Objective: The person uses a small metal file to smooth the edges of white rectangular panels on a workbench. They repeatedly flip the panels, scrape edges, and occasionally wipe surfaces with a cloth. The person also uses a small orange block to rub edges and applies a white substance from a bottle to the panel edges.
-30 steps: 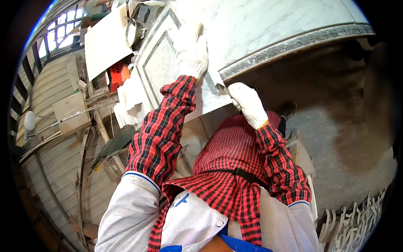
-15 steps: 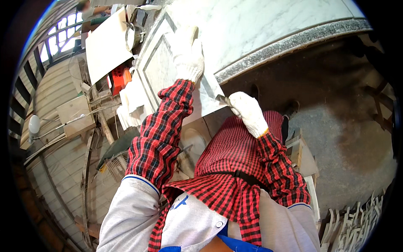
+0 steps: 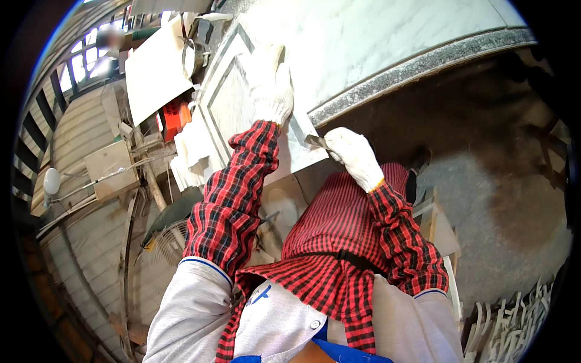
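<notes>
Right hand (image 3: pixel 354 154) grips a tool (image 3: pixel 316 141), rear hidden inside its fingers; glare bleaches left hand (image 3: pixel 270 85), finger state unclear.

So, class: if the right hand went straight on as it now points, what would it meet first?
The tool in the right hand would probably meet the pale panel first: its tip overlaps the panel's corner in view. Depth is unclear; if raised clear, the left sleeve seems next in line.

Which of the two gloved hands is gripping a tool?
The right hand: it grips a small flat tool at the pale panel's edge. The left hand lies over the panel, holding nothing visible.
</notes>
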Demonstrator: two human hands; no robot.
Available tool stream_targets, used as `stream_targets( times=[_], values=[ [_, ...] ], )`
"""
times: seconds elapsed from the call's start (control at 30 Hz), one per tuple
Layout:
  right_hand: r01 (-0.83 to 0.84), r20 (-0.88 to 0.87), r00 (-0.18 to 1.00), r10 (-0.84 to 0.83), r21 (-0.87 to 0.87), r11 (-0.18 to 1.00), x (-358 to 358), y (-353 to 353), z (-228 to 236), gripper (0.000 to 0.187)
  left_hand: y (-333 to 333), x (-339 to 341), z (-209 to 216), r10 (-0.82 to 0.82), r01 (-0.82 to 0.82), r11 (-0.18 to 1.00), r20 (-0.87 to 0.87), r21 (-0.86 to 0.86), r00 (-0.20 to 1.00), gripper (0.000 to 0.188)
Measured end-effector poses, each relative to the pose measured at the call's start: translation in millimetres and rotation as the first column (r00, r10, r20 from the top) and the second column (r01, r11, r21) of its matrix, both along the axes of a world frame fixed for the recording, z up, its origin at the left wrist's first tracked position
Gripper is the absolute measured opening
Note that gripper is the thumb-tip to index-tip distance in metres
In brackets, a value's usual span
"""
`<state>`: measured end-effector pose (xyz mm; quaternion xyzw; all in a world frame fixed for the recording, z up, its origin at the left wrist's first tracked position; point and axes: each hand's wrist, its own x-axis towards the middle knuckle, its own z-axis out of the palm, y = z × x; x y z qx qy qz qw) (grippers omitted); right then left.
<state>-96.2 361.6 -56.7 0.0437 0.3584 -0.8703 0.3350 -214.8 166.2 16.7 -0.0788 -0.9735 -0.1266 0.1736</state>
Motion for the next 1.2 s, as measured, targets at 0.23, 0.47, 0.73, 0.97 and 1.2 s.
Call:
stream_targets(
  times=[0.23, 0.47, 0.73, 0.97, 1.2],
  values=[
    [-0.003, 0.035, 0.999, 0.003, 0.004, 1.000, 12, 6, -1, 0.018, -2, 6, 1, 0.018, -0.018, 0.998, -0.012, -0.063, 1.000, 0.040],
    [0.073, 0.022, 0.997, -0.073, 0.000, 0.997, 10, -3, 2, 0.019, 1, 3, 1, 0.014, -0.016, 0.997, -0.020, -0.076, 1.000, 0.038],
    [0.070, -0.065, 0.996, -0.069, 0.016, 0.997, 5, 1, 3, 0.021, 1, 2, 2, -0.017, 0.016, 0.998, -0.031, -0.053, 0.999, 0.037],
    [-0.037, 0.008, 0.999, 0.037, 0.036, 0.999, 19, 18, -10, 0.022, -3, 1, -1, -0.035, 0.029, 0.997, -0.080, -0.075, 0.996, 0.035],
    [0.161, -0.071, 0.986, -0.148, 0.240, 0.957, 4, 0, 5, 0.027, -2, 0, 3, -0.077, 0.068, 0.992, -0.090, -0.104, 0.993, 0.034]
  ],
)
